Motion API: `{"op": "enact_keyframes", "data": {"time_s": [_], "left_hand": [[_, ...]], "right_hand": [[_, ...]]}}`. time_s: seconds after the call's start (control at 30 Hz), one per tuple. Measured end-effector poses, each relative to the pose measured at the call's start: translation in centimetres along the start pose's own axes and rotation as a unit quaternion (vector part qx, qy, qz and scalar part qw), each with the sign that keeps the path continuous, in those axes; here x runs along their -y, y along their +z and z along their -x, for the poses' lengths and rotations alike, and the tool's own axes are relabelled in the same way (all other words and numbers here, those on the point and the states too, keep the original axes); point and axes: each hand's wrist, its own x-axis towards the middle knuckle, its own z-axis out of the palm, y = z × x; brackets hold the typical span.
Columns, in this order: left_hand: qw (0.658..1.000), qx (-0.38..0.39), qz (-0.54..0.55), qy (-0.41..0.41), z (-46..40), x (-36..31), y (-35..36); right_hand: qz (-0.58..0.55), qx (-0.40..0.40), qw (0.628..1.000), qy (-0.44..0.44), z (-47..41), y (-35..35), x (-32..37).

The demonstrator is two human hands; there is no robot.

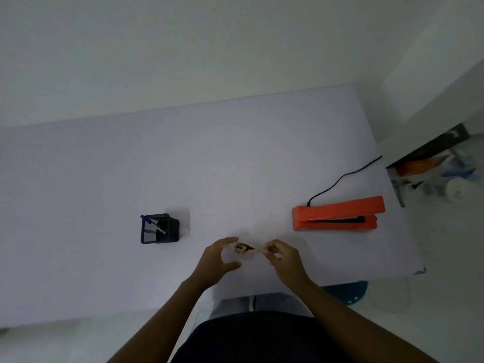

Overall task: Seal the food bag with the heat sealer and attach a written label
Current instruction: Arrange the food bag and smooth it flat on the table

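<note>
Here, a wide white table (183,158) fills most of the head view, set against a pale wall, and no brand, label or writing on anything can be read. At its right side lies an orange heat sealer (337,213), its upper arm raised off the base at one end, with a black power cord (343,176) curling away toward the table's far right edge. On the left stands a black mesh pen holder (159,229) with a blue-capped pen (153,223) leaning inside it, and a small pale object, too blurred to identify, sits just beside the holder. Near the front edge, between holder and sealer, a person's two hands meet over a small clear food bag (245,248) with dark and tan contents. The left hand (218,258) has its fingers curved and spread around the bag's left end; the right hand (282,255) pinches the bag's right end. Nothing lies between the bag and the sealer. Beyond the table's right edge, a cluttered shelf (432,163) shows orange and white items, out of focus.
</note>
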Motion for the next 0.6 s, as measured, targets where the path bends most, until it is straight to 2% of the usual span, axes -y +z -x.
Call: {"op": "enact_keyframes", "data": {"time_s": [0.13, 0.27, 0.37, 0.47, 0.6], "left_hand": [[1.0, 0.005, 0.008, -0.007, -1.0, -0.7, 0.9], [1.0, -0.006, 0.009, -0.012, -1.6, -0.5, 1.6], [1.0, -0.009, 0.003, 0.023, -1.7, -0.5, 2.0], [0.999, 0.022, 0.007, 0.027, -2.1, -0.4, 2.2], [0.997, -0.014, 0.035, 0.072, -2.4, 0.2, 2.0]], "right_hand": [[0.009, 0.014, 1.0, -0.012, -0.6, -0.1, -0.2], [0.064, 0.074, 0.995, 0.011, -1.1, -0.5, -0.8], [0.073, 0.108, 0.991, 0.017, -0.9, -0.3, -1.0], [0.078, 0.102, 0.992, -0.006, -1.4, 0.3, -0.8], [0.091, 0.051, 0.995, -0.01, -1.8, 1.3, -0.6]]}}
